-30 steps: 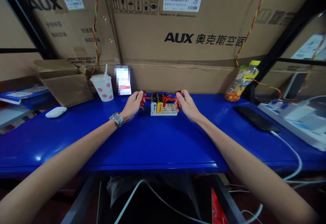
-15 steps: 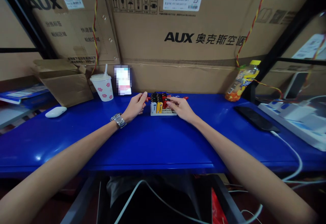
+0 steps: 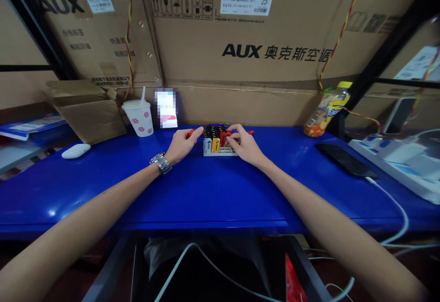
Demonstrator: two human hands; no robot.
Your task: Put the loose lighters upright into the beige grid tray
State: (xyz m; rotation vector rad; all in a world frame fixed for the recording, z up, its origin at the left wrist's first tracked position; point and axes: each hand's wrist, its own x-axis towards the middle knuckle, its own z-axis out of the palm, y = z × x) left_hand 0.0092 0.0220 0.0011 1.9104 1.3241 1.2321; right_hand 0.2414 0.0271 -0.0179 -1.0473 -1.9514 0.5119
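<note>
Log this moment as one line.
left hand: left of tray | right hand: at red battery in tray | yellow battery: upright in tray, beside white battery

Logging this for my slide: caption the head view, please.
Right hand at a red piece in a pale gridded tray on a blue table, left hand opposite.

AUX twice on far cardboard (image 3: pixel 206 75)

On the right it reads "AUX 奥克斯空调"; above, a white label (image 3: pixel 246 2) shows "KFR-46G/BpR3AES1(B1)" and "25". Left of the label runs a row of handling signs (image 3: pixel 182 8), including arrows, glass and umbrella. Farther left, "AUX" stands above "粘贴区域" and "≤300kgf".
</note>
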